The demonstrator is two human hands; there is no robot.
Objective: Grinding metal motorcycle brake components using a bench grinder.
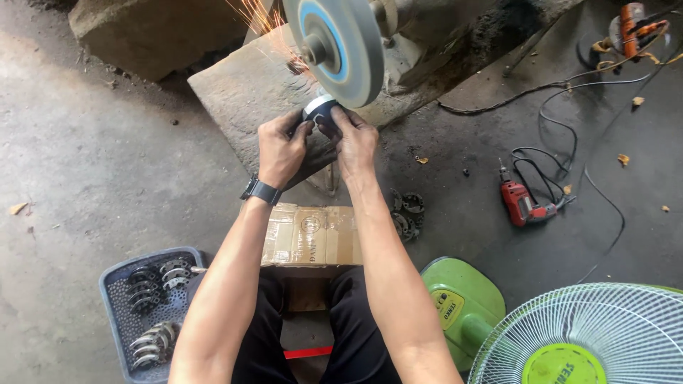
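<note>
Much of the view is stained grey concrete floor point(107, 163), then a green fan point(562, 334), a grey basket of metal pieces point(114, 284), a red drill point(521, 204). Both hands' fingers point(302, 128) pinch a small dark metal ring point(320, 110) against the spinning grey grinding wheel point(341, 43), sparks flying.

A rough grey concrete floor point(107, 163) fills the scene in daylight, scattered with dry leaves point(18, 208). A green electric fan with a white wire grille point(580, 334) stands at the lower right. Black cables point(562, 128) trail across the floor near a red power drill point(519, 203).
</note>
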